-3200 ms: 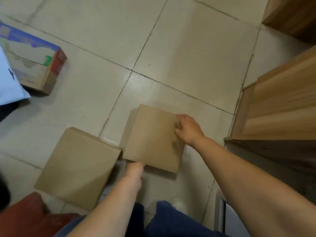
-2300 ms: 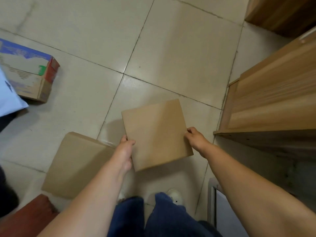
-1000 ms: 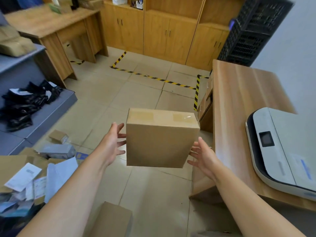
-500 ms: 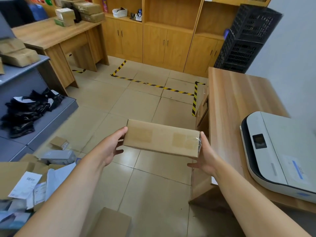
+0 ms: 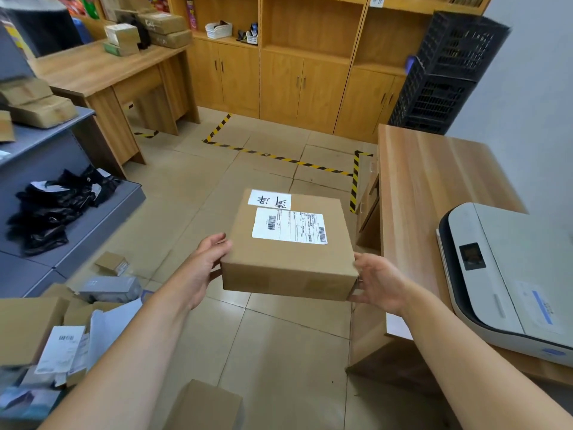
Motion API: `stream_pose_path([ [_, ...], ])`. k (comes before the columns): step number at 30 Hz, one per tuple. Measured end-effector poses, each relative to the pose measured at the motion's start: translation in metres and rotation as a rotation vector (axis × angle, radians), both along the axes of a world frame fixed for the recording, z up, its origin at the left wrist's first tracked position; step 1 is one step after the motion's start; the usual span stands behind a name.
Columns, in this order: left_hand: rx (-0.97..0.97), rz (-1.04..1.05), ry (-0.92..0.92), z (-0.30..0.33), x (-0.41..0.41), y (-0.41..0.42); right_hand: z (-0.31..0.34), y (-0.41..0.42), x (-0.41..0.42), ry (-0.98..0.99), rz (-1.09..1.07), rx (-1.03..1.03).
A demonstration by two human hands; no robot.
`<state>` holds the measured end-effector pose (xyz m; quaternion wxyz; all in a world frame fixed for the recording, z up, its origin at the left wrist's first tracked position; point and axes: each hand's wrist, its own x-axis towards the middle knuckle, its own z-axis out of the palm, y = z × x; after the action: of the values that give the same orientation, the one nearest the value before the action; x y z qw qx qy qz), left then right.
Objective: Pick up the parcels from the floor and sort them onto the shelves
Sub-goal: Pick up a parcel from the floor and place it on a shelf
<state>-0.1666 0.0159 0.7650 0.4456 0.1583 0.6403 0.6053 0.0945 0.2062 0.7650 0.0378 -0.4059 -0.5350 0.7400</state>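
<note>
Head view. A cardboard box [image 5: 288, 252] is held in the air between both hands, above the tiled floor [image 5: 279, 352] and just left of a wooden worktop [image 5: 434, 181]. The left hand [image 5: 206, 262] presses against the box's left side, its fingers [image 5: 217, 242] curled onto the upper left edge. The right hand [image 5: 376, 282] presses against the right side, its fingers [image 5: 356, 294] wrapped around the lower right corner; both hands thus grip the box. The top face of the box carries a white shipping label [image 5: 290, 228] with barcodes, and beyond it a smaller white handwritten label [image 5: 269, 200].

On the worktop, right of the right forearm, stands a white and grey printer [image 5: 508, 274]. At the left, a grey shelf unit [image 5: 62, 212] holds black plastic bags [image 5: 55, 203] on its lower level and brown parcels [image 5: 40, 107] on an upper level. More parcels [image 5: 62, 321], boxes and paper-labelled packets, lie heaped on the floor at lower left, and another cardboard box [image 5: 204, 405] lies on the floor at the bottom edge. Wooden cabinets [image 5: 294, 72] line the far wall; stacked black crates [image 5: 443, 72] stand at the upper right. Yellow-and-black tape [image 5: 279, 158] marks the floor beyond the held box.
</note>
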Motion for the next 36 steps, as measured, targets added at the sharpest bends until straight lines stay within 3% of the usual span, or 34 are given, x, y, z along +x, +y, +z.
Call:
stream_pose_path([
  [13,0.03,-0.025,0.054,0.002,0.002,0.004,0.015,-0.002,0.0,-0.004,0.047,0.07],
  [19,-0.053,-0.047,0.118,0.005,0.0,0.002,0.038,0.004,0.001,0.058,-0.057,0.149],
  [22,-0.125,0.017,0.247,0.007,-0.004,0.003,0.051,0.011,-0.001,0.048,-0.129,0.184],
  [26,-0.337,0.052,0.668,0.014,-0.013,0.001,0.068,0.015,-0.005,0.054,-0.172,0.218],
  [28,-0.348,-0.002,0.736,0.016,-0.014,0.001,0.075,0.015,-0.005,0.063,-0.173,0.224],
  [32,-0.29,-0.189,0.659,0.017,-0.008,-0.003,0.081,0.011,-0.005,0.091,-0.149,0.222],
  [36,-0.208,-0.275,0.444,0.016,-0.002,-0.015,0.084,0.007,-0.005,0.09,-0.116,0.228],
])
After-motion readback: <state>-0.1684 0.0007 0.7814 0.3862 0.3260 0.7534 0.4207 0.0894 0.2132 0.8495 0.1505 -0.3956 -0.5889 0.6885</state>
